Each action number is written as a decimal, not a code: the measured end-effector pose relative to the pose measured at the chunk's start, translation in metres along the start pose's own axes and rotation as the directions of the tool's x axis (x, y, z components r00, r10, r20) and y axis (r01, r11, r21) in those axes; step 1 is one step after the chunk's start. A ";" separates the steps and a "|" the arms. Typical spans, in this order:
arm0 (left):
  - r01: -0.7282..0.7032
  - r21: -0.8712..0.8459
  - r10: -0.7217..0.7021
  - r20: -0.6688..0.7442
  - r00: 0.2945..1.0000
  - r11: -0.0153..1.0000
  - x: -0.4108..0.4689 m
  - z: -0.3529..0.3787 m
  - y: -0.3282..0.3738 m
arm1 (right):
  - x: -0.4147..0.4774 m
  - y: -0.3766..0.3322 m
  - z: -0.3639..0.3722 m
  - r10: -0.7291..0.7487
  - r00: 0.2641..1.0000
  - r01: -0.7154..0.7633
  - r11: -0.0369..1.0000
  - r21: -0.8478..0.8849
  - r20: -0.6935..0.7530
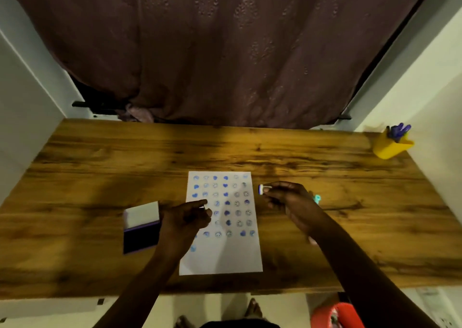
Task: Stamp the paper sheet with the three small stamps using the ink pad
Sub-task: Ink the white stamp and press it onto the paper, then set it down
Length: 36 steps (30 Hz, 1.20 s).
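Note:
A white paper sheet [222, 255] lies in the middle of the wooden desk, its upper part covered with rows of blue stamp marks. My right hand [287, 198] hovers just right of the sheet and pinches a small white stamp [261, 189], its inked face turned left. My left hand [187, 217] is over the sheet's left edge, fingers curled; something small seems pinched at the fingertips, but I cannot make it out. The open ink pad [141, 227], white lid raised and dark pad below, sits left of the sheet. A teal stamp [317, 198] peeks out behind my right hand.
The wooden desk [100, 167] runs wall to wall. A yellow pen holder [390, 145] with purple pens stands at the far right corner. A dark curtain [225, 52] hangs behind the desk. A red object [335, 315] sits on the floor below the front edge.

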<state>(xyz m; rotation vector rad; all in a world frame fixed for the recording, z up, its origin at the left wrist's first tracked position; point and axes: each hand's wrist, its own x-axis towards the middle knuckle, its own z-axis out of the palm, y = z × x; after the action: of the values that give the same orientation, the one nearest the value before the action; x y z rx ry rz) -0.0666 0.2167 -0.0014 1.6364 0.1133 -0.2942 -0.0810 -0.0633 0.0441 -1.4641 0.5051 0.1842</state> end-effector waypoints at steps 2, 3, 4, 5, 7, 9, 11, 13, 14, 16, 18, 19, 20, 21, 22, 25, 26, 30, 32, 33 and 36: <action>-0.010 0.000 0.010 0.013 1.000 1.000 0.000 0.023 0.002 | -0.002 0.002 -0.024 -0.036 0.997 0.030 0.996 -0.084 -0.062; -0.016 -0.007 0.017 0.017 1.000 1.000 0.000 0.033 0.004 | -0.003 0.004 -0.032 -0.057 0.995 0.045 0.988 -0.144 -0.080; -0.016 -0.030 0.017 0.019 1.000 0.999 -0.001 0.040 0.006 | -0.003 0.008 -0.036 -0.081 0.993 0.062 0.976 -0.209 -0.085; -0.012 -0.050 0.013 0.026 1.000 0.999 0.000 0.048 0.008 | -0.003 0.012 -0.039 -0.108 0.991 0.081 0.952 -0.296 -0.079; -0.009 -0.049 0.011 0.031 0.999 0.999 0.002 0.059 0.010 | -0.004 0.024 -0.035 -0.166 0.986 0.130 0.824 -0.552 -0.016; -0.010 -0.047 0.011 0.022 1.000 0.999 0.002 0.063 0.011 | -0.007 0.038 -0.018 -0.190 0.976 0.205 0.664 -0.719 0.103; -0.011 -0.049 0.011 -0.013 1.000 0.999 0.003 0.061 0.012 | -0.012 0.052 0.005 -0.183 0.958 0.286 0.600 -0.747 0.220; -0.033 -0.041 0.031 -0.052 0.998 0.999 0.004 0.055 0.011 | -0.015 0.065 0.031 -0.192 0.931 0.363 0.547 -0.754 0.309; -0.036 -0.049 0.033 -0.068 0.997 0.998 0.005 0.052 0.011 | -0.016 0.071 0.044 -0.196 0.919 0.393 0.519 -0.759 0.342; -0.029 -0.056 0.024 -0.094 0.995 0.998 0.006 0.043 0.010 | -0.017 0.082 0.068 -0.197 0.899 0.437 0.462 -0.772 0.391; -0.044 -0.035 0.039 -0.115 0.993 0.998 0.006 0.034 0.009 | -0.015 0.091 0.086 -0.203 0.883 0.469 0.409 -0.783 0.423; -0.050 -0.029 0.046 -0.125 0.991 0.998 0.006 0.029 0.008 | -0.013 0.094 0.092 -0.190 0.882 0.471 0.372 -0.800 0.432; -0.052 -0.033 0.047 -0.141 0.989 0.998 0.005 0.024 0.006 | -0.011 0.096 0.098 -0.158 0.885 0.466 0.332 -0.820 0.438; -0.055 -0.041 0.048 -0.157 0.987 0.998 0.003 0.020 0.005 | -0.008 0.097 0.103 -0.118 0.891 0.452 0.308 -0.837 0.437; -0.057 -0.044 0.049 -0.172 0.984 0.997 0.002 0.015 0.003 | -0.006 0.097 0.107 -0.077 0.897 0.438 0.291 -0.851 0.435; -0.050 -0.012 0.047 -0.190 0.981 0.999 0.000 0.004 0.000 | 0.003 0.101 0.117 0.002 0.909 0.408 0.209 -0.889 0.417; -0.045 -0.010 0.042 -0.193 0.980 0.999 0.000 0.001 -0.001 | 0.005 0.103 0.119 -0.006 0.908 0.413 0.196 -0.890 0.420; -0.043 0.027 0.047 -0.212 0.976 0.999 -0.001 -0.007 -0.005 | 0.011 0.111 0.122 0.016 0.909 0.407 0.186 -0.894 0.417; -0.048 0.030 0.054 -0.210 0.976 0.998 0.000 -0.009 -0.007 | 0.010 0.115 0.122 -0.028 0.902 0.427 0.198 -0.882 0.431; -0.048 0.026 0.052 -0.208 0.977 0.999 0.001 -0.010 -0.008 | 0.009 0.118 0.123 -0.070 0.902 0.432 0.198 -0.880 0.427; -0.046 0.034 0.052 -0.206 0.977 0.998 0.003 -0.011 -0.010 | 0.006 0.128 0.124 -0.198 0.893 0.441 0.211 -0.873 0.403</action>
<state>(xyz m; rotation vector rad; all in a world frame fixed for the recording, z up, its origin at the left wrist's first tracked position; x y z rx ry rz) -0.0651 0.2285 -0.0111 1.6931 0.2275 -0.0871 -0.1027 0.0718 -0.0703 -2.7137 -0.2320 0.3348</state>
